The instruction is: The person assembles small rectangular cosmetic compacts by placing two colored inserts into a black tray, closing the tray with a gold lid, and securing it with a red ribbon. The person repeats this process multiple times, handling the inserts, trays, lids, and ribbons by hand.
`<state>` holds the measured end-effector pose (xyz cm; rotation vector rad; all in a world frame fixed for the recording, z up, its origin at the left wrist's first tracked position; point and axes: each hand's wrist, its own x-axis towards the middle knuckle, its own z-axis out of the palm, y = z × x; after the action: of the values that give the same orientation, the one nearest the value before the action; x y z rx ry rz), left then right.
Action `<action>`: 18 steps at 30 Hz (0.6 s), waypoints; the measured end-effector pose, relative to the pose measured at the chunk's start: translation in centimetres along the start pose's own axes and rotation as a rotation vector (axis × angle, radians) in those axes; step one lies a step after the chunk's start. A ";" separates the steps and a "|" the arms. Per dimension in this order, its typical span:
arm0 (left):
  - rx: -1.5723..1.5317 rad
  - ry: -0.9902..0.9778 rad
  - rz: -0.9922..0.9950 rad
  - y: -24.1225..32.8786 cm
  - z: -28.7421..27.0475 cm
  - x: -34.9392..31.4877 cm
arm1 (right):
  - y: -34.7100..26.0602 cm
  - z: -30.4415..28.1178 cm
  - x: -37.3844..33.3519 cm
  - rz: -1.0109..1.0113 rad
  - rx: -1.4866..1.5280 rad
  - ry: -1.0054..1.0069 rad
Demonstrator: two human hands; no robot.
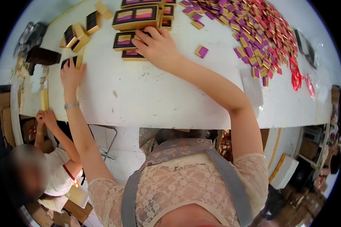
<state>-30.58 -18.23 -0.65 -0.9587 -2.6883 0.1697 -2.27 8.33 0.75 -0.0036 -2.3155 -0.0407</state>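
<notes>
My left hand [71, 76] is closed over the near side of a small black-and-gold box [79, 61], fingers on its dark top and thumb apart at its right. My right hand [157, 48] curls its fingers over the right end of a flat gold box [123, 41] with a black two-window top. A purple-and-gold piece shows in that box's left window; my fingers hide its right part. Just beneath it, another such box [133, 55] peeks out. Behind, a larger stack of filled two-window boxes [135, 17] stands close to my right fingertips.
Loose purple-and-gold pieces [250, 45] and red ones [282, 41] heap at the far right; one piece [202, 51] lies apart. Red ribbon [295, 74] lies at the right. Gold boxes [79, 37] and a dark brown object [43, 56] are left. A co-worker's hands [45, 116] are at the left edge.
</notes>
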 end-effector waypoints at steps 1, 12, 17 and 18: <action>-0.025 -0.028 0.044 2.2 -1.6 -2.1 | 0.6 -1.1 -0.8 0.047 -0.017 -0.006; -0.907 -0.110 0.871 25.8 -11.6 -13.8 | 8.7 -11.9 -13.1 0.285 -0.286 -0.465; -1.259 -0.454 0.652 28.8 -11.6 -12.7 | 4.6 -14.2 -10.8 0.930 0.836 -0.092; -1.305 -0.422 0.630 29.3 -10.9 -12.6 | 3.2 -14.0 -10.9 0.868 0.833 -0.141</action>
<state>-0.36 -3.40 0.97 -2.2601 -2.5119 -1.5769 15.46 11.24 2.30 -0.5873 -2.1090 1.3680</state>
